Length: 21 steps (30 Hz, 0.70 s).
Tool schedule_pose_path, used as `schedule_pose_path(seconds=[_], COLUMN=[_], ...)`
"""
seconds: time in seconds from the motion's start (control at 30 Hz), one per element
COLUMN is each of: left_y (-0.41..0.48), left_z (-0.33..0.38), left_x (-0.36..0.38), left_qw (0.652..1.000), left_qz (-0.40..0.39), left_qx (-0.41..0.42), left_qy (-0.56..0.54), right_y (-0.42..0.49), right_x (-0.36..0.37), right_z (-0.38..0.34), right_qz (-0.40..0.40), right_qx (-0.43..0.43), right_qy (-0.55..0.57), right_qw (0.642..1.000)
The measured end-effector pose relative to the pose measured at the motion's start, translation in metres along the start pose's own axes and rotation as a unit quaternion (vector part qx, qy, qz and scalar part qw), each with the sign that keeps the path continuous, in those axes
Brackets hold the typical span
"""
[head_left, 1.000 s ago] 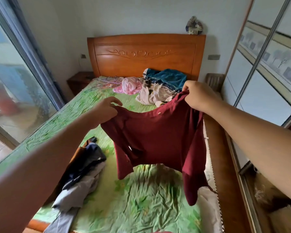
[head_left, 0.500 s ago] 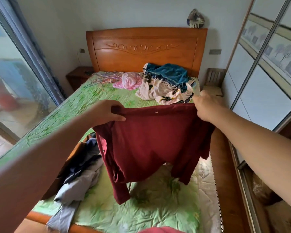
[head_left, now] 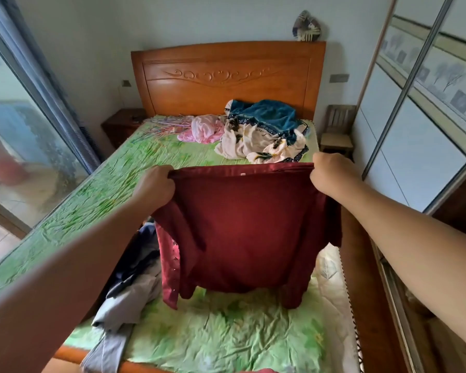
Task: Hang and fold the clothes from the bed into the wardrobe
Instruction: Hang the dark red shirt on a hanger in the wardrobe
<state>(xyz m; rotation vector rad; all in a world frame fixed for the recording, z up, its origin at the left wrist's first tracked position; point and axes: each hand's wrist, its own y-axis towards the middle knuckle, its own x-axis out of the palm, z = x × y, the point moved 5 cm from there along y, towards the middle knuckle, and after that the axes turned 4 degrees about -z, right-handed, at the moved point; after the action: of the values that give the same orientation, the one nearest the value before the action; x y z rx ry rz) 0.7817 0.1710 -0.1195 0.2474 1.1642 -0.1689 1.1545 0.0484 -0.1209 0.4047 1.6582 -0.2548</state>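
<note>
The fingertips of the left hand (head_left: pixel 156 185) and of the right hand (head_left: pixel 331 173) are hidden behind cloth, and the wardrobe (head_left: pixel 420 135) is cut off at the right edge. The dark red garment (head_left: pixel 242 227) is gripped at its top corners by curled fingers (head_left: pixel 165 175) and stretched taut between the two hands. It is held above the bed (head_left: pixel 92 189), beside a grey and navy pile (head_left: pixel 135 278). Whether its hanging sleeve ends touch the sheet cannot be told.

The shirt (head_left: pixel 242 224) hangs over the bed (head_left: pixel 92 189); the far clothes pile (head_left: pixel 264 133) lies behind it by the headboard (head_left: pixel 226 76), the near clothes pile (head_left: pixel 135 289) left, the wardrobe (head_left: pixel 420 157) right.
</note>
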Motion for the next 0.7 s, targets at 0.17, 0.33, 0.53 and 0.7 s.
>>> schedule_pose_path(seconds=[0.17, 0.33, 0.53, 0.7], left_y=[0.002, 0.006, -0.015, -0.052], left_z=[0.014, 0.046, 0.098, 0.147], left_x=[0.015, 0.044, 0.080, 0.113], left_qw=[0.987, 0.956, 0.912, 0.861], left_qz=[0.011, -0.067, -0.154, -0.229], left_qx=[-0.023, 0.002, 0.030, 0.053], left_qy=[-0.159, -0.286, -0.378, -0.451], right_y=[-0.023, -0.065, -0.135, -0.215], right_x=[-0.001, -0.007, -0.013, -0.018], right_z=[0.010, 0.025, 0.049, 0.074], right_qz=[-0.007, 0.026, 0.093, 0.180], right_qx=[0.072, 0.149, 0.284, 0.412], right_qy=[0.095, 0.150, 0.238, 0.302], right_qw=[0.993, 0.977, 0.924, 0.841])
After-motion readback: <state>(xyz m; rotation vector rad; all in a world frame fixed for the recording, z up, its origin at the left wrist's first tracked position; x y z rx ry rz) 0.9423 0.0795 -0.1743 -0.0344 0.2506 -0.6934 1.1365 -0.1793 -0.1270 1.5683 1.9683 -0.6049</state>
